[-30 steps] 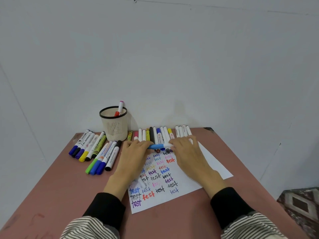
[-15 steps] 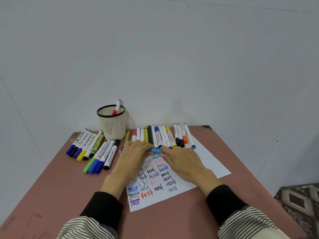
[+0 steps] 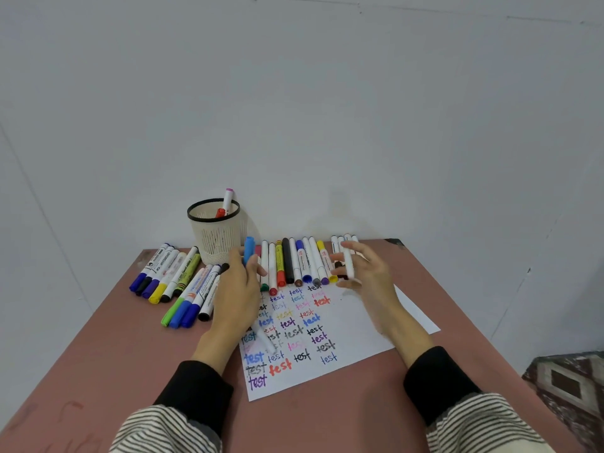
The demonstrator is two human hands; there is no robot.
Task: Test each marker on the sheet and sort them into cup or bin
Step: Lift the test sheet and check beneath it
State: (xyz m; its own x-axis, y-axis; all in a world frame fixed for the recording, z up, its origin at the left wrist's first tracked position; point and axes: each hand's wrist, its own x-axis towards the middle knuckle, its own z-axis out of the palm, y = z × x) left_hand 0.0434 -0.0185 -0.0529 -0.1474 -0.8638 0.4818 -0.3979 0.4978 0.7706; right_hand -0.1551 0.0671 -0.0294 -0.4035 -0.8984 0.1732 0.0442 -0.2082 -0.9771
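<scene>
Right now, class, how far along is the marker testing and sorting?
Done: the sheet carries many "test" words, and the cup holds two markers. In hand: the left hand holds a blue cap and the right hand the white marker body, pulled apart. Left: the row of markers and the left group lie unsorted. No bin visible.

Soft, even indoor light fills the scene, moderately bright, without glare. A faint shadow falls on the grey wall (image 3: 327,109) behind the mesh pen cup (image 3: 216,231), towards two o'clock of it. Both hands are motion-blurred, the right hand (image 3: 366,282) more than the left hand (image 3: 236,291). Wide-angle distortion bends the wall seams and the table (image 3: 114,348) edges near the frame's borders
</scene>
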